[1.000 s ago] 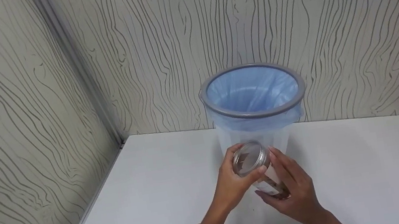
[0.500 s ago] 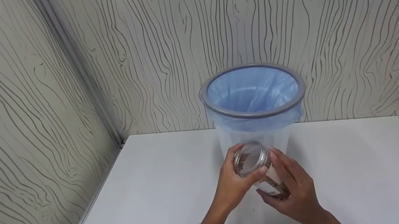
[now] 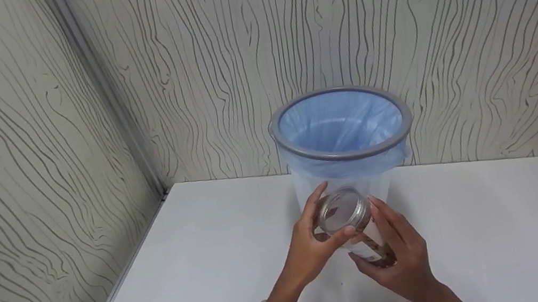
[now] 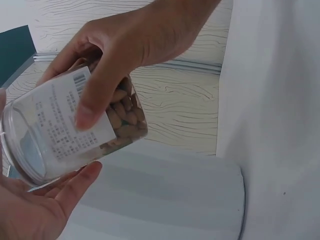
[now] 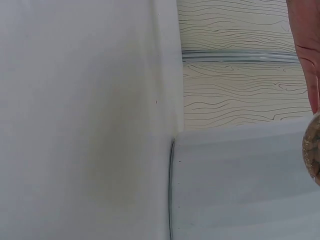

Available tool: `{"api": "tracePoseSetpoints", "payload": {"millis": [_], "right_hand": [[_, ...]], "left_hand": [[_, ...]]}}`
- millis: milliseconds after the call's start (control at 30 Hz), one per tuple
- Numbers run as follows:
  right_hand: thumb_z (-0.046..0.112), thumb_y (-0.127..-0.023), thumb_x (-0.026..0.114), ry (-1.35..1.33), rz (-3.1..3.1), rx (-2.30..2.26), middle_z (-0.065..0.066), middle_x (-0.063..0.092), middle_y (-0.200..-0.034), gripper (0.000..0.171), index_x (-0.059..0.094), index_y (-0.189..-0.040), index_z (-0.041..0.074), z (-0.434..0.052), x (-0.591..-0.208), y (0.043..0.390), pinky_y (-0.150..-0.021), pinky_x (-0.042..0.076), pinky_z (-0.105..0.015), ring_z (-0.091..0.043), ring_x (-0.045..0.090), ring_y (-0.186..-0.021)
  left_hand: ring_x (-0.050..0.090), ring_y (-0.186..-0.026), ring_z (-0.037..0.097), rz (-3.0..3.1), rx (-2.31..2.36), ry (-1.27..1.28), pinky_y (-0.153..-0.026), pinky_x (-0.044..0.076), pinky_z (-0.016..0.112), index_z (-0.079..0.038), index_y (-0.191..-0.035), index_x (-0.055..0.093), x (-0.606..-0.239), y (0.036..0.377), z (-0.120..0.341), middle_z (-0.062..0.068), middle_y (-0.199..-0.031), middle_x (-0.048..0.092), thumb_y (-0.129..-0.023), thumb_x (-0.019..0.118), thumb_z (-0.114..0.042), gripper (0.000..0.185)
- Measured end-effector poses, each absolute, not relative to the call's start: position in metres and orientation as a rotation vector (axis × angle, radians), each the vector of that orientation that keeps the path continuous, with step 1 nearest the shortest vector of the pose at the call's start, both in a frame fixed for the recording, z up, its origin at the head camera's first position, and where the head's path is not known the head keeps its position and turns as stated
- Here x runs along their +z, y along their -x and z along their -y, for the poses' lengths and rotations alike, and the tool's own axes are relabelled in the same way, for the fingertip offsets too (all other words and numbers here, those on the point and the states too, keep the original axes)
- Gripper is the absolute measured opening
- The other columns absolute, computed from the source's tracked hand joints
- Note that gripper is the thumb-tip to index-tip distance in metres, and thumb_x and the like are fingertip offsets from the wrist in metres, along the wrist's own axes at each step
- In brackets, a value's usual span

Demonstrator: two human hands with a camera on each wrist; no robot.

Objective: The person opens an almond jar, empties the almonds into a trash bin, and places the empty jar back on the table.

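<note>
A clear jar (image 3: 370, 237) with a silver-coloured rim is tilted between both hands above the table, its top towards the head camera. The left wrist view shows its white printed label (image 4: 65, 117) and the brown almond-like nuts (image 4: 125, 112) at its bottom end. My left hand (image 3: 309, 252) is around the rim end, thumb on the rim, index finger raised off the far side. My right hand (image 3: 407, 264) grips the lower body from the right. In the right wrist view only a strip of the right hand (image 5: 307, 42) and the jar's base (image 5: 312, 150) show.
Behind the hands a translucent bin (image 3: 340, 156) stands on the white table (image 3: 228, 233), with a grey ring and a blue bag (image 3: 345, 122) lining it. Wood-patterned panels (image 3: 212, 63) enclose the back and left.
The left hand's fingers have spread and loosened around the rim, index finger lifting. The jar and right hand have shifted slightly right. The bin has not moved.
</note>
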State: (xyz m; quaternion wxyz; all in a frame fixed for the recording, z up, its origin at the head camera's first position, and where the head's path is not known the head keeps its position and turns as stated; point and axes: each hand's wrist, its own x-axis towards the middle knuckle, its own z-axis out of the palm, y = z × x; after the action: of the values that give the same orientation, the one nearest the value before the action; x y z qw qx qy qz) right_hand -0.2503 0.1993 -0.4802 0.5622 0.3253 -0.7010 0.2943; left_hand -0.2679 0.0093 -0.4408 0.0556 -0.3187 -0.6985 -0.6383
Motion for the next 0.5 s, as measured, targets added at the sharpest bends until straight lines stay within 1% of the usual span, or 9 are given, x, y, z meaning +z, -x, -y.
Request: {"api": "tracePoseSetpoints", "payload": {"millis": [67, 233, 367, 500], "right_hand": [[0.044, -0.085, 0.078, -0.770, 1.655, 0.702, -0.031, 0.060, -0.132, 0.075, 0.059, -0.130, -0.014, -0.2000, -0.4799, 0.2503, -0.108, 0.042, -0.028, -0.032, 0.061, -0.123], [0.044, -0.086, 0.078, -0.775, 1.658, 0.710, -0.030, 0.060, -0.132, 0.075, 0.059, -0.131, -0.013, -0.2004, -0.4796, 0.2499, -0.107, 0.042, -0.028, -0.032, 0.061, -0.123], [0.044, -0.086, 0.078, -0.781, 1.654, 0.719, -0.030, 0.060, -0.131, 0.075, 0.058, -0.131, -0.013, -0.2002, -0.4793, 0.2493, -0.107, 0.042, -0.028, -0.033, 0.061, -0.123], [0.043, -0.086, 0.079, -0.787, 1.655, 0.724, -0.030, 0.060, -0.132, 0.076, 0.058, -0.131, -0.014, -0.2000, -0.4789, 0.2486, -0.107, 0.042, -0.029, -0.035, 0.061, -0.123]], "left_hand": [[0.058, -0.127, 0.021, 2.094, -1.888, 1.000, -0.088, 0.056, 0.036, -0.028, -0.160, 0.032, -0.4411, 0.2693, -0.0083, 0.002, -0.149, 0.052, -0.093, 0.071, -0.047, 0.080], [0.053, -0.134, 0.020, 2.044, -1.749, 1.064, -0.094, 0.053, 0.042, -0.024, -0.157, 0.039, -0.4419, 0.2721, -0.0080, -0.002, -0.155, 0.046, -0.096, 0.071, -0.036, 0.070], [0.044, -0.143, 0.023, 1.987, -1.657, 1.148, -0.102, 0.049, 0.046, -0.018, -0.155, 0.044, -0.4429, 0.2742, -0.0078, 0.001, -0.159, 0.042, -0.096, 0.072, -0.029, 0.066], [0.039, -0.147, 0.026, 1.934, -1.586, 1.226, -0.105, 0.048, 0.047, -0.018, -0.153, 0.047, -0.4452, 0.2772, -0.0071, 0.006, -0.161, 0.039, -0.097, 0.070, -0.027, 0.062]]}}
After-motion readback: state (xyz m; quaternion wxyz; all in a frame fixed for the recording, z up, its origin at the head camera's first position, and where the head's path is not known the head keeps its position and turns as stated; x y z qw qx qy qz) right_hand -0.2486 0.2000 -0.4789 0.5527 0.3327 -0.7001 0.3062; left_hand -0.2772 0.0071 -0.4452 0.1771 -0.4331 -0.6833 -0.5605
